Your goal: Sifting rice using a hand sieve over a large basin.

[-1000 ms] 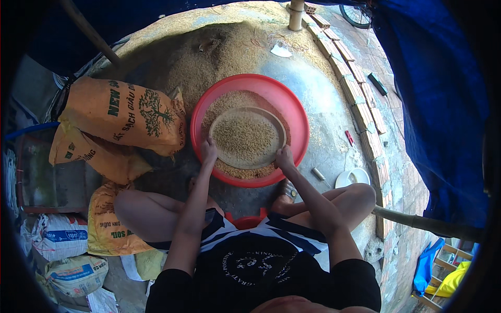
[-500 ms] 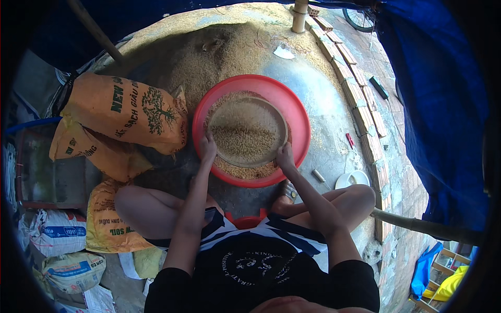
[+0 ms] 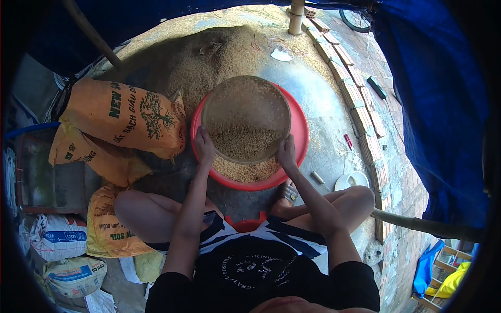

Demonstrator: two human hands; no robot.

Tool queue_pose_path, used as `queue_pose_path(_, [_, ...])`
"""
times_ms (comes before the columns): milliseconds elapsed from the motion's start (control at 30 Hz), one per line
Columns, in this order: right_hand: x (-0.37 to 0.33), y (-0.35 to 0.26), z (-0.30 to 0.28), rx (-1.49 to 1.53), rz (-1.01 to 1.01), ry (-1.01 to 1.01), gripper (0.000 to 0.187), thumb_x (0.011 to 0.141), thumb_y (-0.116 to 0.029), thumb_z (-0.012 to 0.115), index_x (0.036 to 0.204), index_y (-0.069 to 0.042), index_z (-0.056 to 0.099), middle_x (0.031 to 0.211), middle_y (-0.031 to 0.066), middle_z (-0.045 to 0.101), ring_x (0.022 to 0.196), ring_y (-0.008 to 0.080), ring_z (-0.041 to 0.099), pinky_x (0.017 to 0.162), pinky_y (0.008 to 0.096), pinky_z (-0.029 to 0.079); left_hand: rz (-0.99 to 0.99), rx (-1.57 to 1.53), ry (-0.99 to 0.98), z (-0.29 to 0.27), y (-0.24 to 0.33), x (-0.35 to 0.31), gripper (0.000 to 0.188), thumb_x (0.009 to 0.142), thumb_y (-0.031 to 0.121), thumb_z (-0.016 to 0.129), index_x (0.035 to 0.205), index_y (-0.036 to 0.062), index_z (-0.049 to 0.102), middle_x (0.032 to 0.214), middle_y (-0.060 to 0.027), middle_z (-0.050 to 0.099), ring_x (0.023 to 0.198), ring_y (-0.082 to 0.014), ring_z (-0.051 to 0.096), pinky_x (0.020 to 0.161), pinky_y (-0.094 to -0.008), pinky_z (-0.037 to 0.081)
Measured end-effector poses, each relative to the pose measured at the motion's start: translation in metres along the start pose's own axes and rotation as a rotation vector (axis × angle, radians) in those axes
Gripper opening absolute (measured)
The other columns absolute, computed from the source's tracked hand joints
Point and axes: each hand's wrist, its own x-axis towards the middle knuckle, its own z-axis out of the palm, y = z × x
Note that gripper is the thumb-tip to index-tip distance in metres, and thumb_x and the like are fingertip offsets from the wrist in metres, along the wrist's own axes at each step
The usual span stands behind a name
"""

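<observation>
A round mesh sieve is gripped by its rim over a red plastic basin. My left hand is closed on the left side of the rim, and my right hand on the right side. Brown-gold grain lies bunched in the near half of the sieve, while the far half shows mostly bare mesh. Below the sieve's near edge, more grain shows in the basin. The sieve hides the rest of the basin's contents.
Beyond the basin rises a large heap of grain. Orange sacks lean at the left. To the right are a white plate, a small cylinder, a red-handled tool and a row of bricks.
Both hands have lifted the sieve's far side; it now looks larger and reaches past the basin's far rim. More of the grain in the basin shows at the near side.
</observation>
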Motion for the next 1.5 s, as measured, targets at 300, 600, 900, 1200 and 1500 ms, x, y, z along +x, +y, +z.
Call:
queue_pose_path(300, [-0.018,-0.018,-0.012,-0.033,0.434,-0.183,0.019,0.077,-0.013,0.039,0.087,0.003,0.036,0.075,0.0217,0.050,0.071,0.0352,0.052,0.061,0.0418,0.041,-0.349,0.336,-0.188,0.012,-0.038,-0.026,0.043,0.084,0.028,0.030,0.067,-0.0071,0.046,0.056,-0.0207,0.046,0.058,-0.0363,0.047,0.054,-0.0406,0.034])
queue_pose_path(600, [-0.025,-0.003,-0.002,-0.157,0.147,0.008,0.023,0.077,-0.012,0.039,0.092,0.004,0.034,0.071,0.0225,0.050,0.063,0.0373,0.053,0.056,0.0416,0.043,-0.263,0.188,-0.091,0.014,-0.035,-0.029,0.044,0.084,0.030,0.031,0.068,-0.0072,0.047,0.059,-0.0208,0.049,0.058,-0.0367,0.048,0.054,-0.0408,0.035])
queue_pose_path(900, [-0.083,-0.026,0.014,0.456,0.716,-0.331,0.023,0.078,-0.013,0.039,0.095,0.003,0.037,0.062,0.0112,0.051,0.041,0.0174,0.051,0.037,0.0284,0.048,-0.274,0.190,-0.313,-0.009,-0.054,0.001,0.046,0.083,0.032,0.033,0.069,-0.0074,0.050,0.058,-0.0192,0.050,0.057,-0.0302,0.052,0.053,-0.0398,0.036])
queue_pose_path(1200, [-0.016,0.026,-0.012,0.119,0.658,-0.336,0.014,0.077,-0.010,0.041,0.088,-0.003,0.043,0.062,0.0078,0.051,0.042,0.0146,0.050,0.036,0.0266,0.044,-0.006,0.283,-0.152,0.025,-0.059,-0.024,0.038,0.084,0.029,0.032,0.089,-0.0046,0.050,0.076,-0.0216,0.052,0.074,-0.0312,0.052,0.064,-0.0378,0.038])
queue_pose_path(1500, [-0.038,-0.021,-0.006,0.331,0.244,-0.144,0.026,0.076,-0.006,0.038,0.100,-0.001,0.029,0.062,0.0093,0.048,0.041,0.0156,0.049,0.033,0.0253,0.042,-0.204,0.010,-0.207,-0.006,-0.009,0.004,0.039,0.084,0.031,0.032,0.077,-0.0044,0.048,0.062,-0.0140,0.047,0.060,-0.0245,0.047,0.056,-0.0349,0.035])
